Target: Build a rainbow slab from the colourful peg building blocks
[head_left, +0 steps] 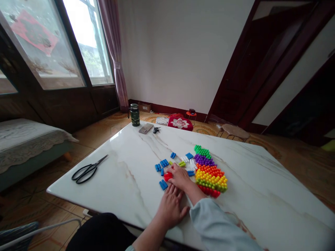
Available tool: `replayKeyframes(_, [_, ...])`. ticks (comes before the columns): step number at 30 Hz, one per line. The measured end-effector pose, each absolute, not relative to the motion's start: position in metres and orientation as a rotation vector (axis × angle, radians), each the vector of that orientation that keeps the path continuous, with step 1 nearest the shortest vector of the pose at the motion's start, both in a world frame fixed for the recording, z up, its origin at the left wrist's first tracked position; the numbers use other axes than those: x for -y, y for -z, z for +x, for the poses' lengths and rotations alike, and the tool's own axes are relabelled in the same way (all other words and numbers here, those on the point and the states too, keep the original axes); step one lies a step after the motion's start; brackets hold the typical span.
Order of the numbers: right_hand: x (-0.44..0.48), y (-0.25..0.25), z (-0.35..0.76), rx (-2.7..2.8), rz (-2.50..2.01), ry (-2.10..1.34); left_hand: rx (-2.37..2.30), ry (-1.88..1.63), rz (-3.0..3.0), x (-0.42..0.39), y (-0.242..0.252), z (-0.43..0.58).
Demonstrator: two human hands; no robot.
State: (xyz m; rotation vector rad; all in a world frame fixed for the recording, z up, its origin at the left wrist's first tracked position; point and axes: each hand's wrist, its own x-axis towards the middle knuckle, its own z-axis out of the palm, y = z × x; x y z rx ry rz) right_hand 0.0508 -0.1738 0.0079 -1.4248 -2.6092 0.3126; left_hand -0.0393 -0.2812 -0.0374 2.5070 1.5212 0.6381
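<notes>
My right hand [180,177] reaches across the white marble table [125,181] with its fingers curled round red pegs [168,176]. My left hand [170,206] lies flat on the table just below it, fingers stretched out and holding nothing. To the right sits a block of standing pegs [210,172] in bands of green, purple, orange, yellow, olive and red. Loose blue pegs [162,164] and some white and yellow-green ones [183,161] lie scattered above and left of my right hand.
Black scissors [88,170] lie near the table's left edge. A dark green flask [135,114], a phone [146,128] and keys [156,130] sit at the far end. A bed [23,139] stands left; a red cushion [180,123] and stool [235,131] are on the floor beyond.
</notes>
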Motion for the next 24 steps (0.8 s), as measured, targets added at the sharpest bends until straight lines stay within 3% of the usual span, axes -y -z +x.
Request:
replayKeyframes(10, [0.187, -0.002, 0.043, 2.423, -1.381, -0.214, -1.549, -0.766, 2.6, 0.277, 0.064, -0.037])
replayKeyframes(19, [0.244, 0.003, 0.04, 1.372, -1.18, -0.976, -1.32, -1.206, 2.922, 0.272, 0.086, -0.047])
replayKeyframes(24, [0.268, 0.011, 0.062, 1.138, -1.183, -1.002, -1.414, -0.94, 2.9, 0.273, 0.073, -0.044])
